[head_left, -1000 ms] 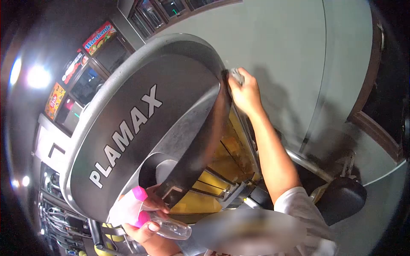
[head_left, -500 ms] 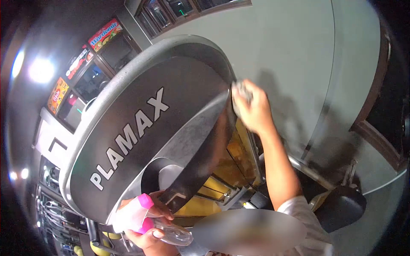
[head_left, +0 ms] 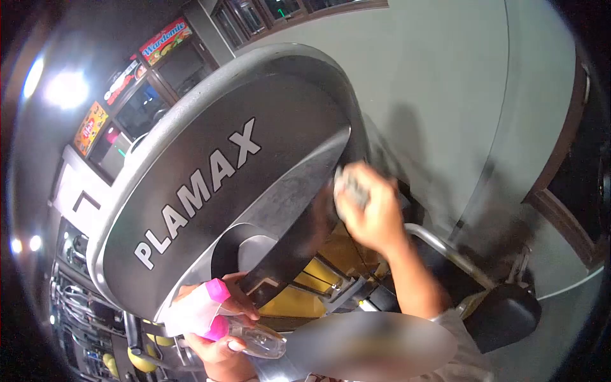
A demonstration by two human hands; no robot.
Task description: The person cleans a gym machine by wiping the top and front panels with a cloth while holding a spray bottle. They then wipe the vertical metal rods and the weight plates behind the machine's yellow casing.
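Note:
My left hand (head_left: 219, 347) is wrapped round a spray bottle (head_left: 264, 342) with a pink and white head and a clear body, at the lower left end of the machine cover. In my right hand (head_left: 375, 207) is a bunched grey cloth (head_left: 351, 191), pressed against the right edge of the cover. The dark oval machine cover (head_left: 165, 153) carries the word PLAMAX in large silver letters and has a grey rim. Below the lettering, a hollow with a curved lip runs along the cover.
Yellow panels and metal rods (head_left: 312, 283) show beneath the cover. A black padded seat (head_left: 506, 318) and a metal bar (head_left: 442, 245) stand at right, near the grey wall (head_left: 439, 63). Gym equipment (head_left: 79, 302) lines the left. A blurred patch hides the bottom middle.
My right hand has moved down along the cover's right edge with the cloth. My left hand keeps its grip on the spray bottle. The view has shifted slightly.

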